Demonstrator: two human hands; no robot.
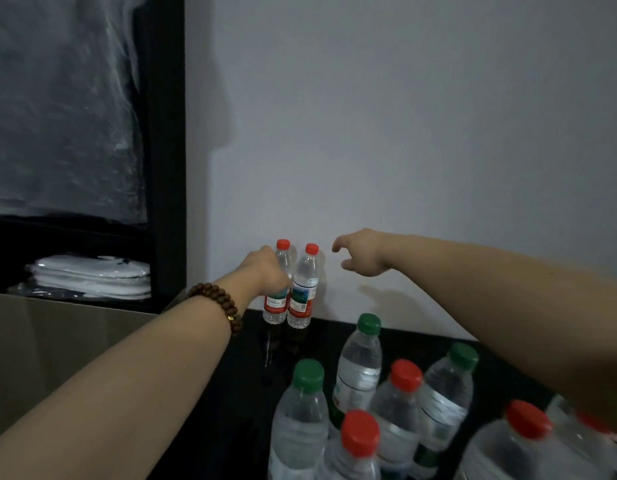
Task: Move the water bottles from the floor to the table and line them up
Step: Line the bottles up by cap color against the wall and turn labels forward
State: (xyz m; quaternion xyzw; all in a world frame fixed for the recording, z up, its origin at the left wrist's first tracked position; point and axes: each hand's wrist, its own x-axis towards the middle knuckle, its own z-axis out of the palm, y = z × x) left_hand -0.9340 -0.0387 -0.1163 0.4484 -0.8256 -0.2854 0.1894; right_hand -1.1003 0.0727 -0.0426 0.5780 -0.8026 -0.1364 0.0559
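On the black table (237,393), a cluster of water bottles (359,368) crowds the near right, green and red caps mixed. At the far edge, against the wall, the left hand (265,271) grips the left red-capped bottle (277,306), which touches the right red-capped bottle (303,289). The right hand (362,254) hovers just right, fingers loosely spread, holding nothing; a beaded bracelet (218,299) circles the left wrist.

I count eight water bottles for sure: five red-capped bottles (275,308) (301,299) (393,417) (352,462) (501,459) and three green-capped bottles (359,365) (300,420) (445,389). Two of the red ones stand right against the wall (421,133); the other three red and all three green are bunched well away from the wall, nearer me. A ninth bottle (565,412), also away from the wall, is half hidden by my arm, so I cannot tell its cap, and there is one bead bracelet (218,303).
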